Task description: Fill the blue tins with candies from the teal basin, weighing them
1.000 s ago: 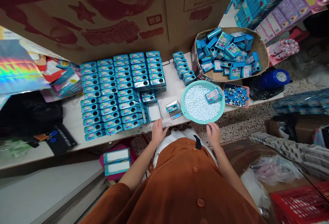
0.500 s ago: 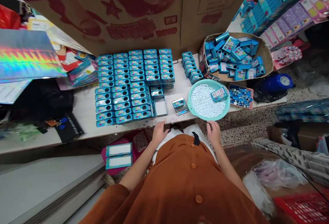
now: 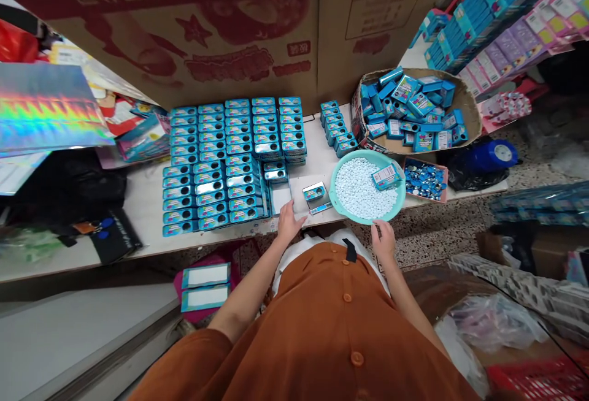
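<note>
My left hand (image 3: 289,223) is at the table's front edge, thumb and fingers apart, holding nothing, just below a partly filled display tray (image 3: 281,194). My right hand (image 3: 383,241) is at the near rim of a turquoise basin (image 3: 337,202), its fingers apart and nothing seen in them. White pellets (image 3: 361,186) fill the basin, with one blue box (image 3: 385,176) lying on top. Between my hands and further back, a small blue box (image 3: 313,192) stands in an open tray. Rows of blue boxes (image 3: 211,189) stand packed to the left.
A cut carton (image 3: 473,120) of loose blue boxes is at the back right, beside a pink tray (image 3: 445,185) of small blue and silver pieces. A large cardboard box (image 3: 257,33) walls off the back. Black bags (image 3: 103,177) lie at the left.
My left hand has moved up onto the table edge near the display tray. My right hand has stayed by the basin's near rim. The whole view has shifted slightly.
</note>
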Tool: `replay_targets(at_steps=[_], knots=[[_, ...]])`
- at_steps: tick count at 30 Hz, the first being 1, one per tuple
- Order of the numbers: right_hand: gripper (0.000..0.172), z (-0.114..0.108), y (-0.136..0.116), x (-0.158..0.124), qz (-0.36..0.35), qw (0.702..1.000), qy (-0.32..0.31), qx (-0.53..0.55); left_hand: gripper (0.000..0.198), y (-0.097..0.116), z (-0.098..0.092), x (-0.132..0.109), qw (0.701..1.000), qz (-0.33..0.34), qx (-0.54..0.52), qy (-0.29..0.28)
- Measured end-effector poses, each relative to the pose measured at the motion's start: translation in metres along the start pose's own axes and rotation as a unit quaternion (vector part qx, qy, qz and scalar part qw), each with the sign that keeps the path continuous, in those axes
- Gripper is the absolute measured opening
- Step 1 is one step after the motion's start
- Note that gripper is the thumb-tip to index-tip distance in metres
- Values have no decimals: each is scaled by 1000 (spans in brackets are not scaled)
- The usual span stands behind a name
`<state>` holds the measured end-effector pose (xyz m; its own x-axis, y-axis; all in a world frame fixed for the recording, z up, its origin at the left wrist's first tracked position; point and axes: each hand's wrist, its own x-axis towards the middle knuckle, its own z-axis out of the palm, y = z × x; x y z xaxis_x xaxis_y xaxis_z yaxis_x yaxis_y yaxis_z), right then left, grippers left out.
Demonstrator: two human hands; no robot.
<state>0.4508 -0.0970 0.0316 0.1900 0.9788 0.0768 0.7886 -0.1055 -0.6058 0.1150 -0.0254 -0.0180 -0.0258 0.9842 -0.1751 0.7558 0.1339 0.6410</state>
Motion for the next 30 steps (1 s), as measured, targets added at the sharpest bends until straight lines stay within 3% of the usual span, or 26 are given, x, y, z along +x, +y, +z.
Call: replay_targets(at_steps=[4,8,10,13,18,20,25,30], knots=[[27,-9,9,20,-3,1000,-24,2,80,15,19,42,999,-10,-47,6],[27,-16,17,37,-6,999,-40,5,52,26,29,63,996,1,-91,-6],[27,-19,22,44,-7,999,-45,7,40,35,24,64,995,5,-104,-5],[28,-21,31,52,-8,999,-50,12,35,58,2,55,993,25,-117,-2],[29,-16,43,66,0,998,-47,28,40,114,-39,41,982,142,-96,83],[29,-12,44,71,-1,998,-47,36,41,130,-39,42,978,173,-81,90],[26,-7,44,80,-10,997,-48,55,35,147,-16,51,983,172,-51,34],[27,-12,50,75,9,998,-36,56,39,175,-24,48,970,231,-52,54]])
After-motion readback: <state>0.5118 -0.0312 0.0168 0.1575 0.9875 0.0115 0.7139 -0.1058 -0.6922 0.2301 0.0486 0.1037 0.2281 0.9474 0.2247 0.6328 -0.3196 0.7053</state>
